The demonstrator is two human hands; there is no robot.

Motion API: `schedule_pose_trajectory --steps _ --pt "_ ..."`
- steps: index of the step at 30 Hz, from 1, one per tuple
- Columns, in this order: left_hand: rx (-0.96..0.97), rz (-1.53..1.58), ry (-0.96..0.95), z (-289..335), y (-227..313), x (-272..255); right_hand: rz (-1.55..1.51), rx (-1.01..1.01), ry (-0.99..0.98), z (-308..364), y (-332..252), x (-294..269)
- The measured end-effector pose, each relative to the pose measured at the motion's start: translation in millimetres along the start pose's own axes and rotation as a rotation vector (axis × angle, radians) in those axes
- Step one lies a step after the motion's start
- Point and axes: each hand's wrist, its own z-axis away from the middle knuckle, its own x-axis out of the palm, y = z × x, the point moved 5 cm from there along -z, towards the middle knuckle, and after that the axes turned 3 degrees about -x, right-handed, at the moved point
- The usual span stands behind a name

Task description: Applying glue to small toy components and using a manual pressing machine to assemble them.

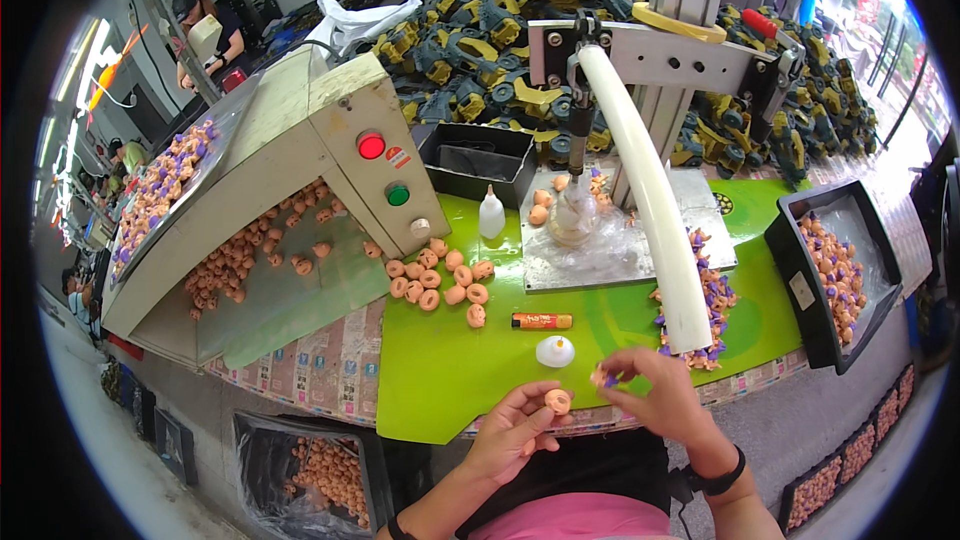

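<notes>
In the head view, the left hand [510,430] sits low over the near edge of the bench [440,370], a bright green mat over a printed surface. Its fingers are curled narrowly around a small peach-coloured round plastic piece [557,400], pinched at the fingertips. Just to the right, the right hand [655,395], with a black band on the wrist, has its fingers closed tightly on a tiny peach and purple plastic part [603,377]. The two held pieces are close together but not touching.

Just beyond the hands lies a small white dome-shaped cap [555,351], and beyond that an orange and yellow tube [541,321] on its side. Farther back on the green mat is a loose cluster of peach ring-shaped parts [440,280], near a white squeeze bottle [491,215] standing upright. To the left, a beige metal hopper machine [320,150] with a red and a green button spills more peach parts down its sloped tray. A thick white curved hose [650,200] hangs from a grey metal bracket and ends above a pile of peach and purple small parts [705,310]. At the right, a black plastic bin [835,275] holds more such parts. Dark blue and yellow toy vehicles [480,30] are heaped at the back.
</notes>
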Motion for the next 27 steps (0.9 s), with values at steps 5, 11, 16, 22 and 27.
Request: schedule_pose_trajectory --steps 5,11,16,22,27 --pt "-0.019 -0.009 -0.046 0 2 8 -0.075 -0.242 -0.037 13 -18 10" --pt "-0.026 -0.081 -0.099 2 -2 3 -0.114 -0.317 -0.088 14 -15 12" --pt "-0.14 -0.091 -0.141 1 -10 -4 -0.102 -0.438 -0.224 9 -21 13" --pt "-0.228 0.025 -0.151 -3 -10 -2 -0.127 -0.432 -0.225 5 -18 14" --pt "-0.248 -0.128 -0.132 -3 3 7 -0.001 -0.54 -0.205 -2 -28 3"
